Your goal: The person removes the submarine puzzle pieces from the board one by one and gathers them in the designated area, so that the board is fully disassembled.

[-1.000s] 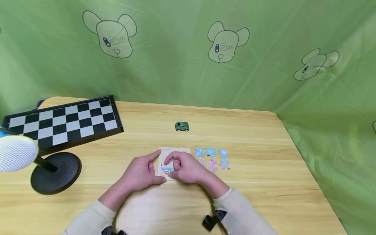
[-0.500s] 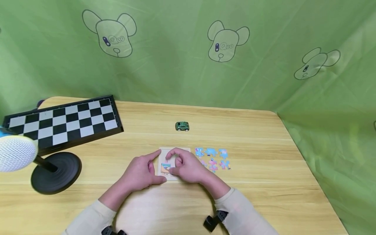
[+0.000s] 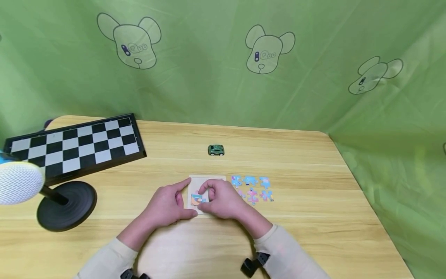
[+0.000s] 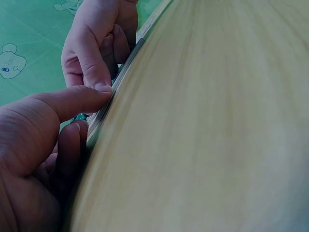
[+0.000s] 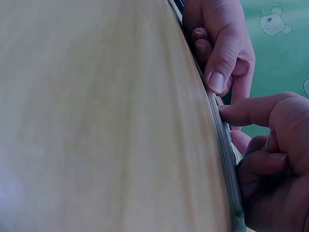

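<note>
A small square puzzle tray (image 3: 198,182) with a pale bare base lies near the middle of the table. My left hand (image 3: 165,205) braces its left side, index fingertip at the upper left corner and straight thumb along the front edge. Over the tray, the thumb and bent index finger of my right hand (image 3: 223,199) pinch an orange and blue jigsaw piece (image 3: 196,199) at its far and near edges. That hand covers the tray's right part. In the left wrist view, the left thumb (image 4: 79,100) reaches close to the right thumb (image 4: 94,67).
Several loose blue and pink jigsaw pieces (image 3: 250,180) lie right of the tray. A green toy car (image 3: 216,150) stands behind it. At the left are a chessboard (image 3: 87,141) and a white mesh disc (image 3: 21,182) on a black round base (image 3: 66,205). A green curtain (image 3: 209,77) hangs behind.
The right fingers shift a little over the tray, and the orange and blue piece turns and moves slightly away from the front edge. The left hand stays still.
</note>
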{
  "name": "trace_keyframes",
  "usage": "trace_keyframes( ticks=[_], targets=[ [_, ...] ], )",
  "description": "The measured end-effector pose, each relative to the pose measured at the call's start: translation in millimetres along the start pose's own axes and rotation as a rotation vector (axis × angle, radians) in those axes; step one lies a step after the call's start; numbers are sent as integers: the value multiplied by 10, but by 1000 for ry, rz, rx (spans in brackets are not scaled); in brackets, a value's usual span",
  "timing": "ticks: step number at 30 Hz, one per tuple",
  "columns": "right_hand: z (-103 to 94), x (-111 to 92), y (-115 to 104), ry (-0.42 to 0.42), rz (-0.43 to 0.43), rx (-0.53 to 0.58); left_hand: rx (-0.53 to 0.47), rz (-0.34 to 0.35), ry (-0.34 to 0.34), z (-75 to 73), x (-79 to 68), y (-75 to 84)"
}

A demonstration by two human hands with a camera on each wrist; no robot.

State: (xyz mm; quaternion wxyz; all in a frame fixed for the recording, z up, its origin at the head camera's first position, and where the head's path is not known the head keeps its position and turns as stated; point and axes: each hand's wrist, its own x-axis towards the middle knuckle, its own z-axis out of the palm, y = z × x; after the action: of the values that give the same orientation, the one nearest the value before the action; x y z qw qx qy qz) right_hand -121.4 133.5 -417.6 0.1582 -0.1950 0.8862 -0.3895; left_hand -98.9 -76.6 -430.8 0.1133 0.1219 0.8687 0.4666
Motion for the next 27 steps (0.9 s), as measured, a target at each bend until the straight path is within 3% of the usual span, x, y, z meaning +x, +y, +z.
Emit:
trace_keyframes(
  ticks=[15, 27],
  targets=[
    [-56, -83, -61, 29, -23, 63, 11, 6, -5, 6, 7, -15],
    [-197, -357, 11, 54, -9, 86, 20, -33, -5, 11, 21, 7]
  ],
)
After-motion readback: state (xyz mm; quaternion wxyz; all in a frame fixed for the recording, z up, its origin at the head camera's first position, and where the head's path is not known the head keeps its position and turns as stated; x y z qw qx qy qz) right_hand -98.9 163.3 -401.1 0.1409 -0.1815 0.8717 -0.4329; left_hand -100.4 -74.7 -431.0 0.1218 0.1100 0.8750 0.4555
